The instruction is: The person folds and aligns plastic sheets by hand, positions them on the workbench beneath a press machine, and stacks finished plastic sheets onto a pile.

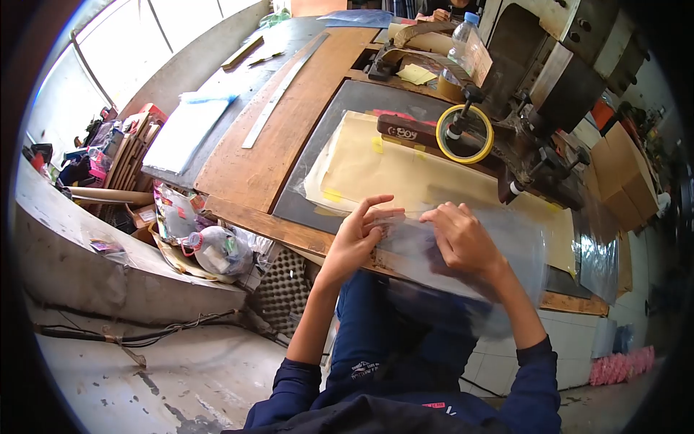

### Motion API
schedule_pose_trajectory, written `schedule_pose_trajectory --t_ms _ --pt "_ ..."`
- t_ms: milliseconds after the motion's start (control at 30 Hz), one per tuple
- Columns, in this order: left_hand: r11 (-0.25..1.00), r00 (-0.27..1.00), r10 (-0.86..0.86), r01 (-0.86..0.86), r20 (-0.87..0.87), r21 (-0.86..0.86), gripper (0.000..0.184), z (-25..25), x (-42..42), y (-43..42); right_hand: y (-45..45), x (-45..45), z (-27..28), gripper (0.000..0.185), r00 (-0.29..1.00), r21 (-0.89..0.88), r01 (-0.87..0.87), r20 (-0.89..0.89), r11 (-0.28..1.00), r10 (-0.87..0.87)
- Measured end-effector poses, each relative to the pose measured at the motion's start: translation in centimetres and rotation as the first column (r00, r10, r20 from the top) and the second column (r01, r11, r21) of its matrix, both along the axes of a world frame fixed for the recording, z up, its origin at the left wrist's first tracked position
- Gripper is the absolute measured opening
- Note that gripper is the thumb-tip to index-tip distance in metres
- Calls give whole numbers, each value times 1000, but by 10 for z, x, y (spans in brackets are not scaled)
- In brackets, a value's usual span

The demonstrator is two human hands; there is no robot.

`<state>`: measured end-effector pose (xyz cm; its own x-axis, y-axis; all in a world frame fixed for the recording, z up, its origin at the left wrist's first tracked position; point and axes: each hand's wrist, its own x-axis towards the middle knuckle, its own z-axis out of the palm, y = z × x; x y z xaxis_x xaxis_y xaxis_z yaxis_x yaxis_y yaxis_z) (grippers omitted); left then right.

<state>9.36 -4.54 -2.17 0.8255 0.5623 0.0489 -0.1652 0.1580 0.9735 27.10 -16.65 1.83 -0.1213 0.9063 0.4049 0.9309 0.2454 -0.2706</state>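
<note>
A clear plastic sheet [416,257] hangs over the front edge of the workbench, across my lap. My left hand [354,242] pinches its left end between thumb and fingers, the index finger pointing outward. My right hand [463,239] has its fingers curled down on the sheet's upper edge, gripping it. Behind the sheet lies cream-coloured card [405,173] with yellow tape pieces, on a dark board [303,181]. A dark bar marked "BOY" [405,130] rests across the card, and a yellow-rimmed tape roll [465,134] hangs by it.
A heavy metal press [571,87] rises at the right, near a cardboard box [625,177]. On the left of the bench are a steel ruler [282,94] and white sheets [189,134]. A water bottle [463,40] stands at the back, where another person's hand [437,16] shows.
</note>
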Motion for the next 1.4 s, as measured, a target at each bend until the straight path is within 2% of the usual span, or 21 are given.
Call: schedule_pose_trajectory --t_ms 67,133,167,233,467,567,700,767,800,833,867,900,933,1000,1033,1067,1133,1167,1233,1267,1400 --pt "999 1000 28 -28 1 18 51 -1 1 -1 5 5 -13 25 998 -22 -5 -58 1000 4" --pt "969 993 100 -82 -66 233 44 -2 2 -2 5 6 -14 25 996 -31 -5 -94 999 2" --pt "969 992 108 -89 -69 232 44 -1 2 -2 5 6 -14 25 991 -45 4 -133 999 -10" --pt "912 968 202 -131 -148 388 36 4 5 -3 7 5 -15 26 992 -37 8 -126 999 -12" --pt "890 945 267 -167 -188 424 31 -1 7 -6 5 3 -13 40 998 -30 57 2 998 -57" --pt "855 925 324 -198 -196 479 31 2 10 -10 4 5 -16 42 999 -24 41 -1 999 -41" --pt "806 896 419 -293 -145 514 16 0 13 -11 -9 3 3 39 999 82 33 -19 996 -31" --pt "772 884 454 -329 -109 544 9 -2 18 -16 -44 7 16 31 992 85 -42 -113 996 51" --pt "780 894 435 -315 -108 541 9 0 19 -17 -68 13 19 26 966 151 80 -257 985 -39" --pt "762 879 459 -315 -129 566 10 2 19 -18 -100 24 17 21 910 198 203 -399 959 -110" --pt "744 862 485 -318 -148 587 12 3 19 -19 -146 54 -8 17 932 379 362 -171 851 -320" --pt "731 863 493 -344 -107 590 10 1 20 -20 -178 68 16 19 851 438 513 -373 738 -369" --pt "740 870 480 -336 -108 583 10 -1 20 -20 -199 81 44 24 878 621 474 -386 624 -282" --pt "683 847 528 -377 -66 625 8 -2 21 -21 -259 100 90 23 802 661 501 -597 558 -14" --pt "690 853 518 -373 -64 620 8 -1 22 -22 -261 95 110 22 873 733 472 -466 490 -145" --pt "722 858 507 -368 -86 586 9 1 22 -24 -253 93 114 22 874 733 473 -461 489 -154" --pt "771 858 495 -363 -135 523 10 6 19 -24 -216 78 109 24 926 653 337 -361 678 -113" --pt "772 879 471 -372 -70 515 13 4 18 -23 -189 58 94 25 919 532 341 -363 775 -155" --pt "764 877 475 -366 -79 532 14 1 17 -22 -123 30 67 13 915 178 339 -290 924 -280" --pt "761 881 466 -353 -81 543 14 1 17 -21 -78 16 72 11 927 9 115 -361 993 -104" --pt "745 890 450 -330 -70 579 15 -5 17 -17 -7 11 6 6 971 -7 -6 -237 1000 4"
